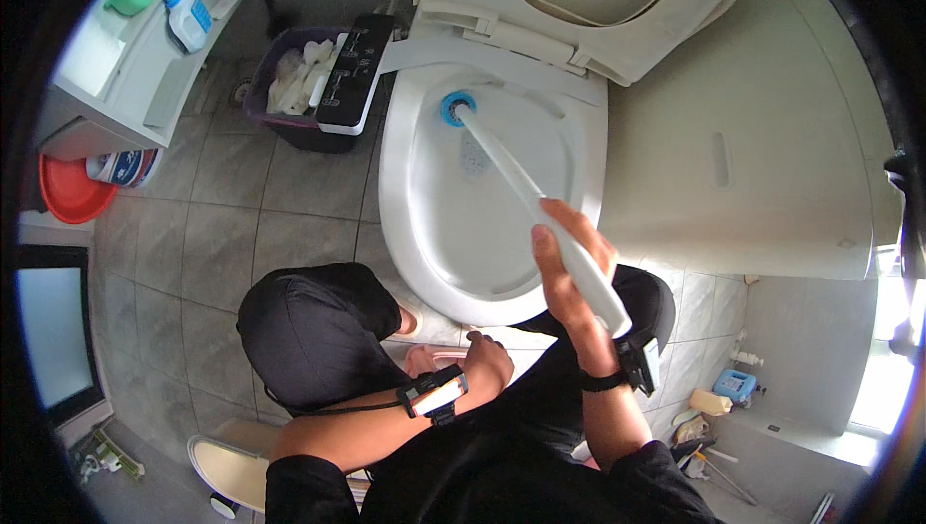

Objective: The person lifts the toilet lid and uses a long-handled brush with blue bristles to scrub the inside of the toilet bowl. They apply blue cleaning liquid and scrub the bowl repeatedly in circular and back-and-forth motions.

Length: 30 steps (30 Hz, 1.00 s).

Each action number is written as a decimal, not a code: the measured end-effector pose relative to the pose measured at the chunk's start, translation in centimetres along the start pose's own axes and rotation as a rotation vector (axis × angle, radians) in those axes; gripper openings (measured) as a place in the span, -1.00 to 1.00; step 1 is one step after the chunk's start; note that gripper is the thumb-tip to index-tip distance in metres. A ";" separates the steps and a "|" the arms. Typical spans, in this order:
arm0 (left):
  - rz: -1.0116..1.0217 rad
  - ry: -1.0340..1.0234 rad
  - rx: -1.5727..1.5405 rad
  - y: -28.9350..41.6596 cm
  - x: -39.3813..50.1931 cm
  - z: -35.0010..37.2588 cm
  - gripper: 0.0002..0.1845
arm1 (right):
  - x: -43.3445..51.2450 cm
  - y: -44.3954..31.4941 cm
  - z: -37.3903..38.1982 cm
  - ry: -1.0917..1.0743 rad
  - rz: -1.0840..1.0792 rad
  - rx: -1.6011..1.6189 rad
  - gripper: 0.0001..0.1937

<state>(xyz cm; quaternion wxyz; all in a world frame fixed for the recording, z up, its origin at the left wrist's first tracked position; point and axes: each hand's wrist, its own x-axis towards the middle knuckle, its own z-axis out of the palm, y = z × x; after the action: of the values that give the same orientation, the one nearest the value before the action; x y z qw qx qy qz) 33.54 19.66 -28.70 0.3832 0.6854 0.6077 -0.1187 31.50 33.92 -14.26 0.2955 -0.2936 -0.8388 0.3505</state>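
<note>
My right hand [571, 260] is closed around the white handle of a toilet brush [506, 166]. Its round blue scrubbing head [458, 109] rests inside the bowl of a white toilet [401, 184], at the upper left of the inner wall. The seat and lid [629, 54] are raised at the back. Some bubbly water shows in the bowl below the brush head. My left hand [488, 365] hangs between my knees, in front of the toilet; its fingers are bent, and whether it holds anything is hidden. Both wrists carry strapped devices.
Left of the toilet stands a dark waste bin [264, 101] with crumpled tissue, beside a black control panel [358, 72]. A white shelf [163, 104] holds a blue-capped bottle [189, 18]; a red basin [72, 188] lies beneath. At right is a large pale cabinet-like surface [731, 162].
</note>
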 end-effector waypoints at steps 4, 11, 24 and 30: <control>-0.009 0.060 0.060 0.2 -0.3 0.4 -0.67 | 2.7 -1.0 -1.6 0.002 -0.131 -0.019 -0.72; 0.026 0.085 0.058 0.1 -0.7 -0.2 -0.65 | 5.7 -2.1 -1.7 0.044 -0.113 -0.109 -0.77; -0.006 0.128 0.095 0.4 -0.9 0.0 -0.65 | 5.3 -2.8 0.1 0.063 -0.194 -0.132 -0.78; 0.015 0.032 0.071 0.3 -0.9 -0.5 -0.65 | 5.2 -2.4 0.1 -0.015 -0.138 -0.081 -0.77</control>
<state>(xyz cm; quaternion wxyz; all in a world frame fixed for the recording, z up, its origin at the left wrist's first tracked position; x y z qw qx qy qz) 33.42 19.37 -27.72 0.3500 0.7049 0.6039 -0.1263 27.35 36.07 -11.02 0.3004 -0.2441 -0.8729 0.2970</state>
